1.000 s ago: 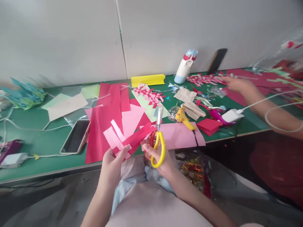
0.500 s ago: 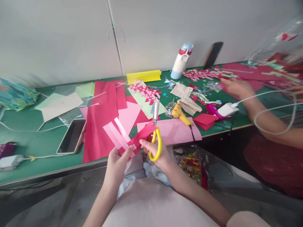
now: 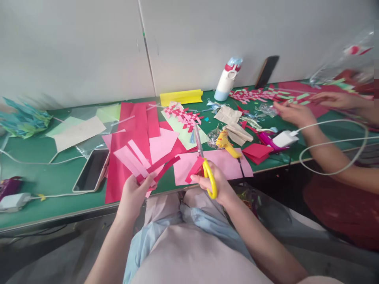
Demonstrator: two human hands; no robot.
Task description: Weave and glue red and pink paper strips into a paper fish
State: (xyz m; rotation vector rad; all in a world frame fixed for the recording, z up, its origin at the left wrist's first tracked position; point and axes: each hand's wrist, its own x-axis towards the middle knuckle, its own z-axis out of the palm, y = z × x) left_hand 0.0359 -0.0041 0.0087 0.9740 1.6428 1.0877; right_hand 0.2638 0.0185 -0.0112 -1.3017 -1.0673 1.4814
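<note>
In my left hand (image 3: 133, 199), closed at the table's front edge, is a small weave of paper strips (image 3: 134, 157). Light pink strips cross red ones there, and the loose ends fan outward. My right hand (image 3: 220, 187) grips yellow-handled scissors (image 3: 211, 181), blades pointing away from me. Thumb and finger of that hand also pinch a short red paper strip (image 3: 194, 170), apart from the weave. Under the scissors lies a pink paper sheet (image 3: 183, 169). Large red paper (image 3: 118, 169) is spread beyond my left hand.
A woven red-and-pink piece (image 3: 182, 116) rests on pale green paper. To the right are a yellow glue gun (image 3: 225, 142), a white charger (image 3: 284, 139) with a looping cable, and a bottle (image 3: 227, 81). A phone (image 3: 91, 171) lies left. Another person's hands (image 3: 299, 114) handle woven strips.
My hands have moved apart, the left to the left with the weave, the right to the right with the scissors and a now separate red strip. The other person's hands have come together.
</note>
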